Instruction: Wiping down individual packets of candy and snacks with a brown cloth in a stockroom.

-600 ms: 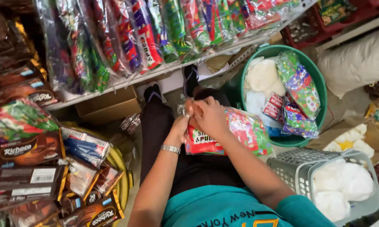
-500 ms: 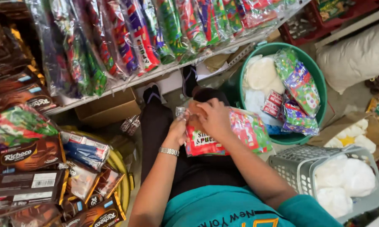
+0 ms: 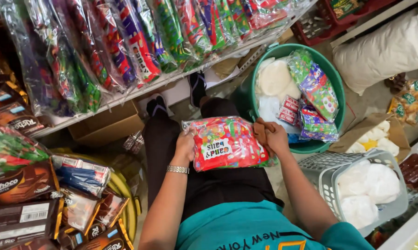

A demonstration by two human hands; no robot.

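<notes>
Both hands grip one red candy bag (image 3: 225, 143) flat over the lap: the left hand (image 3: 185, 147) is clamped on its left edge, the right hand (image 3: 270, 136) closed over its right edge. Its clear film is crowded with multicoloured balls around a white label. Above, a white wire shelf (image 3: 172, 78) carries a long row of upright clear bags (image 3: 125, 46) striped red, green and purple. Just right of the knees sits a green tub (image 3: 338, 88) holding white packs and two speckled green candy bags (image 3: 315, 88). Below it, a grey slotted basket (image 3: 324, 173) holds white bundles. At the left lie brown chocolate packets (image 3: 19, 185), and small blue-and-white packs (image 3: 81, 171) rest beside them.
</notes>
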